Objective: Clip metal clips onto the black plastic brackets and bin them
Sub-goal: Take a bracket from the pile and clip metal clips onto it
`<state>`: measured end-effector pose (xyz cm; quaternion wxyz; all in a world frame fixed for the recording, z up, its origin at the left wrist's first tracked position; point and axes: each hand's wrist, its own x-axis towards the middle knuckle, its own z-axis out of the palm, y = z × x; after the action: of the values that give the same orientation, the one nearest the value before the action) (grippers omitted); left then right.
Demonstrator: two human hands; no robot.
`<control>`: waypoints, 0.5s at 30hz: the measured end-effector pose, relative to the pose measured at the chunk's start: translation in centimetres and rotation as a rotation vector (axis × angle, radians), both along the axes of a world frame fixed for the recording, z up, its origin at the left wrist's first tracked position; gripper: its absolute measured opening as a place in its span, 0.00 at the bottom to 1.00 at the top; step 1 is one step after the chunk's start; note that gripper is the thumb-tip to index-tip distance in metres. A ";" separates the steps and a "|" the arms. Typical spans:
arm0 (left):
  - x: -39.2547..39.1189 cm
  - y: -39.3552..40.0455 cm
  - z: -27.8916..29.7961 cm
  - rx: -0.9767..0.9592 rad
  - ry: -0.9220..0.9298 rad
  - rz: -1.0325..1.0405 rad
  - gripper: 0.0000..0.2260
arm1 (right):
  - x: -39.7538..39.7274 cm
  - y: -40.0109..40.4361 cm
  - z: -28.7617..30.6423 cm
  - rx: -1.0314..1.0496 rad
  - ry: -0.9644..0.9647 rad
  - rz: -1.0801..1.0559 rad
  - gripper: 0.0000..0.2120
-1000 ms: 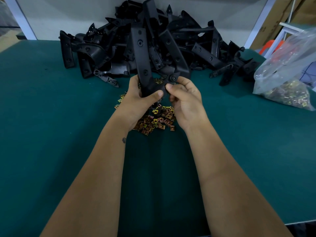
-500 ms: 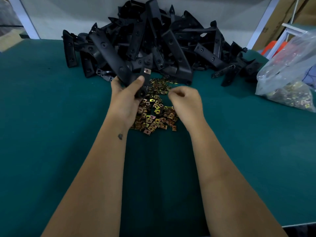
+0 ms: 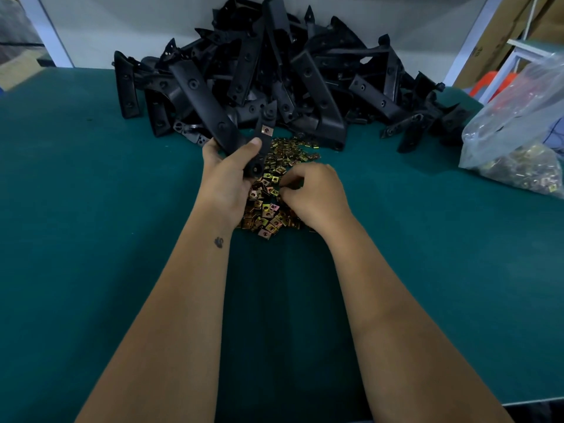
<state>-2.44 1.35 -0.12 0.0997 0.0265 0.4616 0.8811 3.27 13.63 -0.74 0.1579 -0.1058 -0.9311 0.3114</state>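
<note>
My left hand (image 3: 227,178) grips a black plastic bracket (image 3: 207,105) by its bend, its long arm pointing up to the left. A metal clip (image 3: 266,130) sits on the bracket's short arm. My right hand (image 3: 317,195) rests curled on a loose heap of brass-coloured metal clips (image 3: 268,190) on the green table, fingertips pinching among them; whether one is held is hidden. A big pile of black brackets (image 3: 305,77) lies behind, against the wall.
A clear plastic bag (image 3: 518,141) with more clips lies at the right edge of the green table (image 3: 91,239). White frame posts (image 3: 470,41) and cardboard stand behind it. The table's front edge (image 3: 534,399) shows at bottom right.
My right hand let go of the bracket and dropped down onto the clip heap. My left hand swung the bracket over to the left, so its clipped arm now shows.
</note>
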 end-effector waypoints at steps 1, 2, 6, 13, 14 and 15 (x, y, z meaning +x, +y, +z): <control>0.0 0.0 0.0 -0.006 0.002 -0.005 0.17 | 0.0 0.0 0.0 -0.015 0.013 0.005 0.05; 0.1 0.1 0.0 -0.010 0.004 -0.010 0.17 | -0.1 -0.1 0.0 -0.057 0.032 0.007 0.05; 0.3 0.3 0.0 -0.015 0.010 -0.015 0.19 | -0.2 -0.1 0.3 -0.385 0.159 -0.024 0.08; 0.4 0.3 0.2 0.102 -0.017 -0.085 0.16 | 0.1 0.1 1.1 -0.863 0.238 -0.017 0.09; 0.4 0.3 0.3 0.128 -0.030 -0.096 0.15 | 0.1 0.2 1.2 -0.925 0.242 -0.019 0.09; 0.4 0.2 0.3 0.145 -0.040 -0.105 0.14 | 0.1 0.2 1.3 -0.990 0.245 -0.018 0.08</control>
<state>-2.01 1.56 0.18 0.1530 0.0402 0.3924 0.9061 3.37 13.86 0.56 0.1995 -0.1388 -0.6455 0.7241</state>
